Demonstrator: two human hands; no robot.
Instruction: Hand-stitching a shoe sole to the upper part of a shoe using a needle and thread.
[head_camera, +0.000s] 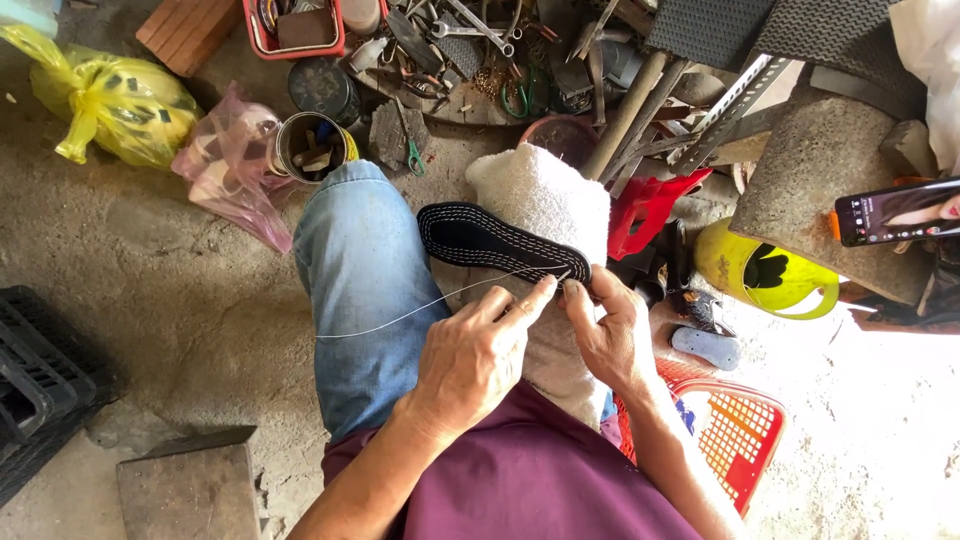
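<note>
A: Left to right. White thread (400, 315) runs out slack to the left across the jeans knee (365, 290), then in to the heel end of the black sole (500, 243). Slack loop could snag on the knee fold or tangle when it is drawn up.

B: Where does the sole sit?

A: Flat on a white towel (545, 195) over the person's lap, white stitch line around its edge. Nothing clamps it. It rests on cloth only, so a hard tug on the thread could slide or twist it.

B: Hands?

A: Left hand (475, 355) is pinched closed on the thread right at the sole's edge. Right hand (605, 335) is closed on the sole's near end, fingers tight beside the left thumb. Can't tell if a needle is there, too small to see.

B: Main risk?

A: Fingertips are crowded at one point. If a needle is in there, a slip would likely prick a finger. Thread could also cut into skin under tension, or snap.

B: Surroundings?

A: Red plastic basket (745, 430) near the right elbow, yellow jug (765, 275) beyond it. A wide pull could knock either.
</note>
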